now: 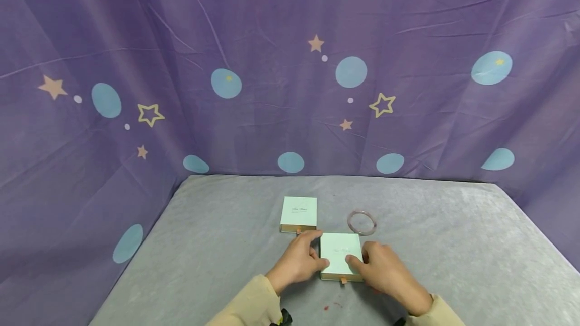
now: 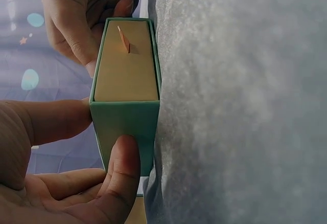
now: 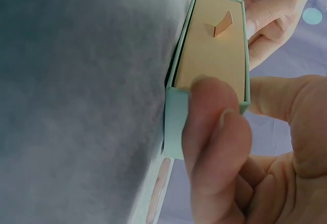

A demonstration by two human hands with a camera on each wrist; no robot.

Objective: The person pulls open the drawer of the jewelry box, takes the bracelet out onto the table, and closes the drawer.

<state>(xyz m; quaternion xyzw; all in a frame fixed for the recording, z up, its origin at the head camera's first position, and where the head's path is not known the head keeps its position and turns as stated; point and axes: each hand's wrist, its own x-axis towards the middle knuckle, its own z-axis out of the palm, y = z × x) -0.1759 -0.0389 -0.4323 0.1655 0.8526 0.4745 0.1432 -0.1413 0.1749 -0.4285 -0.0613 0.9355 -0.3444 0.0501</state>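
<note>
A pale green drawer-style gift box (image 1: 336, 260) lies flat on the grey cloth, its cream drawer front (image 2: 125, 75) and small orange pull tab (image 3: 224, 24) facing the person. My left hand (image 1: 299, 260) holds its left side, thumb at the top edge and a fingertip against the side wall. On the opposite side my right hand (image 1: 387, 271) grips the box, thumb on the lid and curled fingers along the side. The drawer sits inside the sleeve, level with its edge. Faint lettering marks the lid.
A second pale green box (image 1: 299, 209) with a similar tab stands just behind the left hand. Behind the held box, toward the right, lies a translucent pinkish bangle (image 1: 349, 224). A purple curtain (image 1: 272, 24) closes off the back and sides of the grey-covered table (image 1: 208, 245).
</note>
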